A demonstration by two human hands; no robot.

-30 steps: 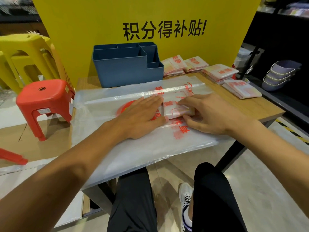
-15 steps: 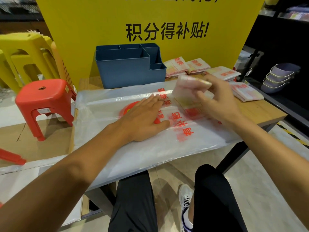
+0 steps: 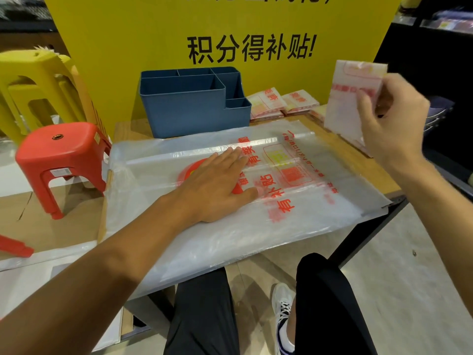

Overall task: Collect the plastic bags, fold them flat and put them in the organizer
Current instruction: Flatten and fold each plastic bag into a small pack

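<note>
My right hand (image 3: 394,116) grips a folded plastic bag (image 3: 348,98) with red print and holds it up in the air at the right, above the table's far right corner. My left hand (image 3: 217,185) presses flat on a stack of large clear plastic bags (image 3: 294,221) with red characters, spread over the small wooden table (image 3: 358,144). A blue organizer (image 3: 189,111) with several compartments stands at the back of the table, left of my right hand. Folded bags (image 3: 268,103) lie in small piles to the right of the organizer.
A red stool (image 3: 61,160) and stacked yellow stools (image 3: 38,83) stand on the left. A yellow sign board (image 3: 230,26) rises behind the organizer. Dark shelving (image 3: 440,73) is on the right. My legs and a shoe (image 3: 281,311) show below the table.
My right hand picked the folded bag off the flat stack and lifted it up and to the right. My left hand stayed pressed on the stack.
</note>
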